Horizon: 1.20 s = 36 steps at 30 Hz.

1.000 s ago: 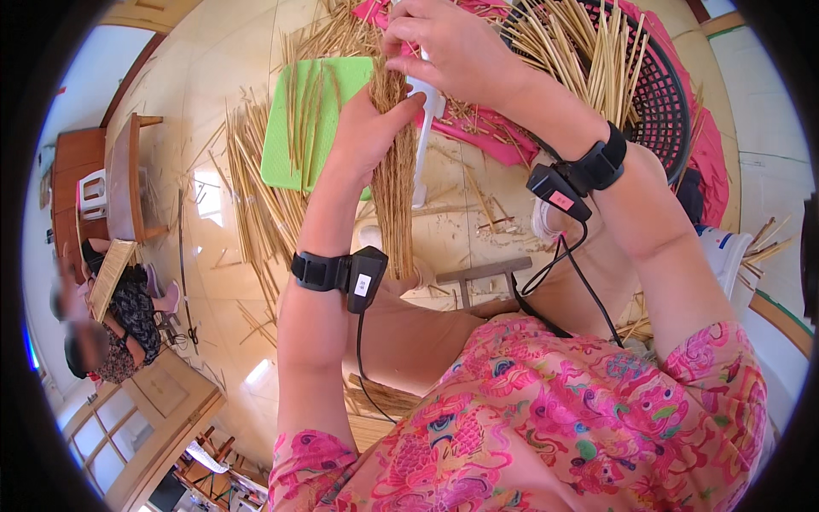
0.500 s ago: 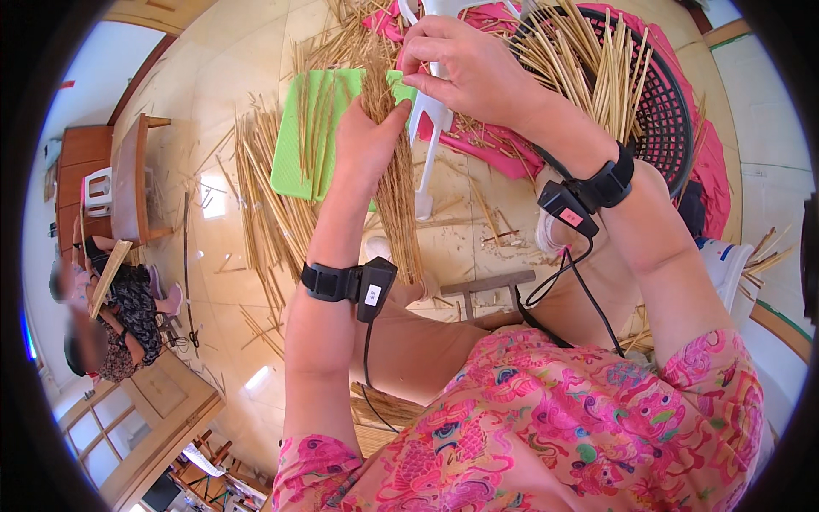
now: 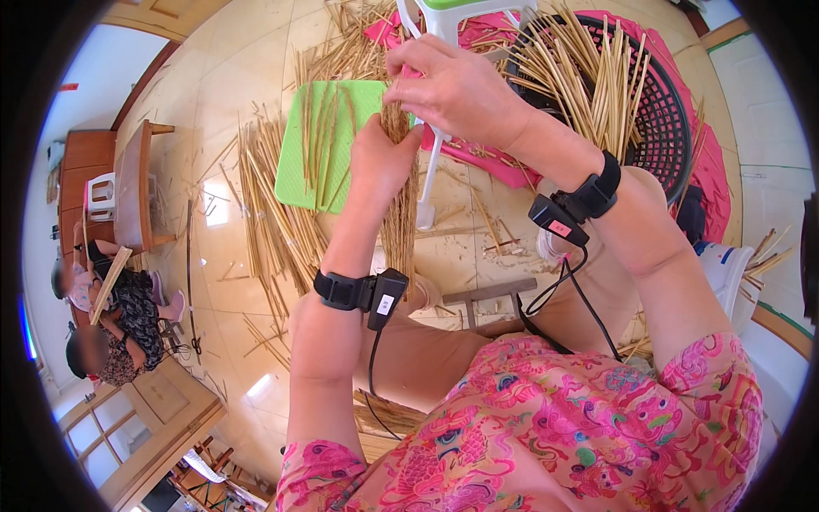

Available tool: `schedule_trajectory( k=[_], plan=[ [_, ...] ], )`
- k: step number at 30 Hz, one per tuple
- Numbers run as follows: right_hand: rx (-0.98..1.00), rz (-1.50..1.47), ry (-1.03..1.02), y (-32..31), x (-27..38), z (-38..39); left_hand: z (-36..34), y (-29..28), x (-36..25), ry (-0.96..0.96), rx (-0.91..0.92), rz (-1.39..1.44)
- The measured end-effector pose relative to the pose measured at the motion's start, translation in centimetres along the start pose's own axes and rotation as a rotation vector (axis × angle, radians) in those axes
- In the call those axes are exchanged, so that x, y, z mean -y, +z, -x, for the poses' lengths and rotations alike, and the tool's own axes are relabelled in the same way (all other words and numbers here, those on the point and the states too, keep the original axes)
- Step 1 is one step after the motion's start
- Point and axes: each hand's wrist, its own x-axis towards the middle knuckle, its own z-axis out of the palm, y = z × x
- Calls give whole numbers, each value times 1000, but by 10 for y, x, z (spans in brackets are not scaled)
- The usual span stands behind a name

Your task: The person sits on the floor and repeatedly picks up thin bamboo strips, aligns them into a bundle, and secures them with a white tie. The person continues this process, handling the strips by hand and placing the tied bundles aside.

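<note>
My left hand [image 3: 384, 160] is closed around a bundle of dry brown straw stalks [image 3: 397, 235], which hangs down toward my feet. Just above it, at the bundle's upper end, my right hand [image 3: 465, 94] has its fingers bent and drawn together. What those fingers hold, if anything, is hidden, and the hand covers the bundle's top. Beside my left hand stands a low stool with a bright green top [image 3: 293, 177], several thin stalks lying across it.
Loose stalks [image 3: 266, 205] are strewn left of the stool. A black mesh basket [image 3: 670, 119] of cut stalks sits on pink sheeting [image 3: 717, 179] at the right. A white stool [image 3: 478, 21] stands ahead; a white bucket [image 3: 721, 269] is right. Two people [image 3: 111, 341] sit far left.
Both hands have come a little nearer to me, the right one dropping closer to the left. The bundle moved with my left hand, and its top is now covered by the right.
</note>
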Motion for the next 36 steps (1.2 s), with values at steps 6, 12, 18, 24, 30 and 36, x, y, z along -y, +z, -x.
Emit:
schedule_trajectory(
  k=[6, 12, 18, 24, 30, 36],
  plan=[
    [89, 26, -27, 2, -3, 2, 0, 1, 1, 38, -2, -33],
    [92, 111, -45, 12, -7, 5, -1, 4, 6, 55, -23, -112],
    [208, 33, 5, 7, -4, 7, 0, 2, 3, 56, -7, -141],
    [190, 37, -23, 7, -10, 6, -2, 0, 4, 75, -31, -123],
    [209, 45, 13, 13, -11, 10, -11, -3, 9, 27, 31, -99],
    [371, 68, 131, -4, 6, -4, -17, -3, 24, -23, 93, 22]
  ],
)
